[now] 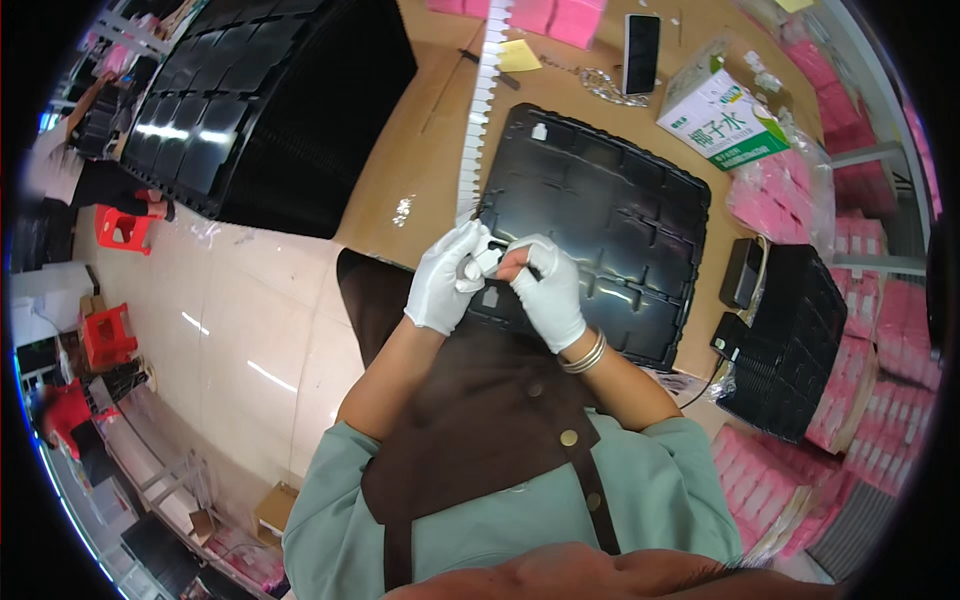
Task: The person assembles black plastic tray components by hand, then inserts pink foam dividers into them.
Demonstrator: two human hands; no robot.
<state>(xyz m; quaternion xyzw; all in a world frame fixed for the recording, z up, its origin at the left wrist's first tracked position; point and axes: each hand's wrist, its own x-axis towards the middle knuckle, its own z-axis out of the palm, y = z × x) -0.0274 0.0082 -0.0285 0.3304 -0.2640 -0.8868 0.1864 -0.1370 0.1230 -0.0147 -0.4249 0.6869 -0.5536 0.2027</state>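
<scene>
My left hand (446, 278), in a white glove, pinches a small white plastic piece (488, 261) above the near left edge of a black moulded tray (600, 230). My right hand (549, 293), gloved but with bare fingertips showing, is closed right beside that piece; whatever its fingers hold is too small to make out. Two small pale pieces lie in the tray, one at its far left corner and another (490, 296) just below my hands. A long row of white pieces (474, 135) runs away from my left hand along the tray's left side.
Tall stacked black trays (290, 100) stand at left. Beyond the tray lie a phone (641, 55), a chain, a yellow note (518, 56) and a white-green carton (720, 115). A black box (741, 272) and more trays (790, 340) sit right, near pink bundles. Red stools (108, 336) stand on the floor.
</scene>
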